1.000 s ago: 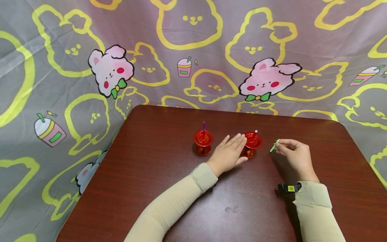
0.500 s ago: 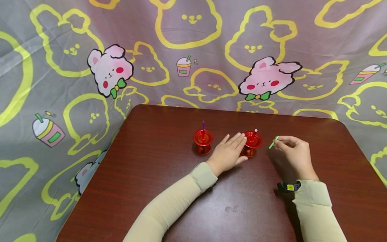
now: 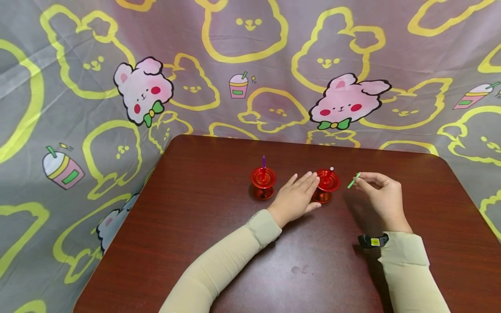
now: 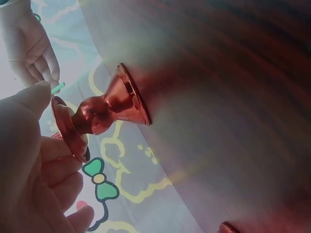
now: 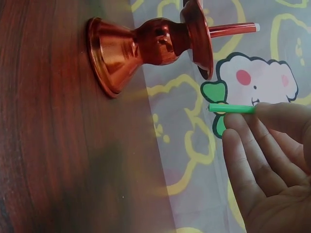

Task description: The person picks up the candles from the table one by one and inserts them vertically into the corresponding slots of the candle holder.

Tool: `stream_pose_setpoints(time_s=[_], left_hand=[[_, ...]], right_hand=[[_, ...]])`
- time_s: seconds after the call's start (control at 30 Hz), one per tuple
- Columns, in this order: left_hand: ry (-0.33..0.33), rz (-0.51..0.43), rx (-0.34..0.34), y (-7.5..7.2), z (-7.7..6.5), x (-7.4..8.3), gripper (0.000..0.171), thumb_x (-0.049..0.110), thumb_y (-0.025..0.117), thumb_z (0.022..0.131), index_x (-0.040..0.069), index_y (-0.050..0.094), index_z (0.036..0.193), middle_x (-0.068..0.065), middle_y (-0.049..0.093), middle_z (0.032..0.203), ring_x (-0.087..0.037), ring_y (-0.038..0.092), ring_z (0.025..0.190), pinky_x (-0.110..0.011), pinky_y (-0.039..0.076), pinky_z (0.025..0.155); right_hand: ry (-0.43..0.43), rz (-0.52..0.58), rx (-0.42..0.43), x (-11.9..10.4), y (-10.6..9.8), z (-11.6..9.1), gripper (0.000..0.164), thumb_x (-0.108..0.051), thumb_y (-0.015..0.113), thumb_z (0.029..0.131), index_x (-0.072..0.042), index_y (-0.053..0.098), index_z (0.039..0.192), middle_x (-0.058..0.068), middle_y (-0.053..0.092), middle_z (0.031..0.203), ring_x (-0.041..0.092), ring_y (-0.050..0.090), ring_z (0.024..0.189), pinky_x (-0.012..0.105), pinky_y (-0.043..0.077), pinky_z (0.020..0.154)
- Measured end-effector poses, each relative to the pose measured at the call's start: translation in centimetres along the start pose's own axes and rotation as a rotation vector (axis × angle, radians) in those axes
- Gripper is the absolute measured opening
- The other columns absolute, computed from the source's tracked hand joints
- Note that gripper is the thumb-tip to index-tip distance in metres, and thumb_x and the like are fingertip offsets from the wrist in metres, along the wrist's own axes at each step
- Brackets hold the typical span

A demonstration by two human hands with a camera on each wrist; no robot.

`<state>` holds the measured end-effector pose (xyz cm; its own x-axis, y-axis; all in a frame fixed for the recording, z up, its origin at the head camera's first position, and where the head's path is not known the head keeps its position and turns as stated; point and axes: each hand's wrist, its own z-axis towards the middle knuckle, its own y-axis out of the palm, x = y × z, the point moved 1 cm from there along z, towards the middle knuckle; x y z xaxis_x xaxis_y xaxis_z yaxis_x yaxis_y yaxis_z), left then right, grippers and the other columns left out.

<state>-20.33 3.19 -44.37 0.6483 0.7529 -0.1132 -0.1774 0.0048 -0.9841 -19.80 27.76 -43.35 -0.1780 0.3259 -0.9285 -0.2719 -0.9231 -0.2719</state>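
Note:
Two shiny red candle holders stand on the brown table. In the head view, my left hand (image 3: 295,198) holds the right candle holder (image 3: 328,181) at its dish, the fingers along the left rim and the thumb in front. A short rod with a pale tip (image 5: 257,27) rises from that dish. To its right, my right hand (image 3: 385,200) pinches a short, thin green stick (image 5: 231,108) between thumb and fingertips, slanted and apart from the holder. The left candle holder (image 3: 263,178), untouched, bears an upright purple stick (image 3: 264,162).
The brown table (image 3: 195,217) ends at its back edge against a grey patterned cloth (image 3: 274,108), which also hangs along the left side. A dark band with a yellow-faced device (image 3: 374,241) is at my right wrist.
My right hand has drifted slightly away from me with the green stick, which stays in its pinch. The left hand and both candle holders have kept their places.

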Motion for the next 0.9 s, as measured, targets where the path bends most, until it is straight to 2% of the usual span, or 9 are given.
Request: stream_pose_setpoints(time_s=[0.17, 0.47, 0.73, 0.9], left_hand=[[0.001, 0.011, -0.001, 0.2, 0.1, 0.0, 0.073, 0.06, 0.042, 0.103, 0.014, 0.034, 0.159, 0.0, 0.03, 0.165, -0.014, 0.022, 0.153, -0.04, 0.019, 0.124], [0.009, 0.022, 0.004, 0.1, 0.0, 0.0, 0.072, 0.059, 0.043, 0.103, 0.013, 0.035, 0.159, -0.001, 0.03, 0.165, -0.015, 0.024, 0.153, -0.039, 0.021, 0.123], [0.008, 0.015, 0.005, 0.1, 0.1, 0.0, 0.073, 0.059, 0.044, 0.103, 0.013, 0.035, 0.159, -0.002, 0.03, 0.165, -0.015, 0.023, 0.153, -0.037, 0.016, 0.124], [0.007, 0.013, 0.008, 0.0, 0.0, 0.1, 0.073, 0.059, 0.045, 0.103, 0.012, 0.036, 0.159, -0.002, 0.031, 0.165, -0.015, 0.024, 0.153, -0.036, 0.017, 0.124]], right_hand=[[-0.023, -0.012, 0.007, -0.5, 0.1, -0.1, 0.023, -0.002, 0.075, 0.09, 0.012, 0.07, 0.108, -0.016, 0.073, 0.086, 0.002, 0.073, 0.071, 0.014, 0.056, 0.068], [-0.041, -0.027, 0.037, -1.3, 0.5, -0.1, 0.025, -0.003, 0.075, 0.09, 0.013, 0.07, 0.109, -0.022, 0.072, 0.084, 0.001, 0.072, 0.073, 0.013, 0.056, 0.069], [-0.047, -0.029, 0.044, -1.7, 0.6, -0.2, 0.027, -0.002, 0.075, 0.09, 0.013, 0.07, 0.111, -0.016, 0.073, 0.088, 0.001, 0.073, 0.075, 0.012, 0.055, 0.072], [-0.036, -0.019, 0.068, -1.9, 0.8, -0.1, 0.025, -0.003, 0.075, 0.09, 0.011, 0.071, 0.111, -0.02, 0.072, 0.087, 0.0, 0.072, 0.075, 0.011, 0.054, 0.072]])
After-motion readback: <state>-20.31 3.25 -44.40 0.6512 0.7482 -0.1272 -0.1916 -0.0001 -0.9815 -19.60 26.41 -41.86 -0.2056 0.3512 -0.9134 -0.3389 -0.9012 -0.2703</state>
